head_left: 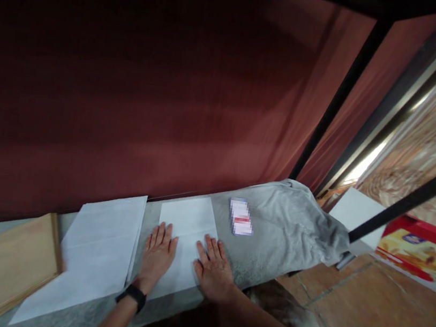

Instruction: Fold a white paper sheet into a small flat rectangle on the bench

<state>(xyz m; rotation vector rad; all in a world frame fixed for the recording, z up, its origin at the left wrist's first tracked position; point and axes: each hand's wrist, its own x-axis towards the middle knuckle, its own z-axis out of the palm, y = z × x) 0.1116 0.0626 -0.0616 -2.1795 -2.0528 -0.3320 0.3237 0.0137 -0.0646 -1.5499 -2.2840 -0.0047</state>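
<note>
Both hands lie flat, fingers spread and gripping nothing, on a white sheet of paper (pixel 189 218) in the middle of a table draped in soft grey cloth (pixel 294 225). The left hand (pixel 158 255) covers the sheet's left edge and the right hand (pixel 214 270) its right edge. A white paper stack (pixel 103 247) and a tan folder (pixel 18 260) lie to the left, a small card (pixel 241 216) to the right, and a dark red curtain (pixel 152 78) hangs behind.

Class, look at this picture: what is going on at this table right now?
A person has both palms flat on a white sheet lying on a table covered in grey cloth. The left hand, with a black wristband, rests at the sheet's left edge, the right hand at its right edge. A stack of white paper and a tan pile lie to the left, a small card to the right. A dark red curtain hangs behind.
</note>
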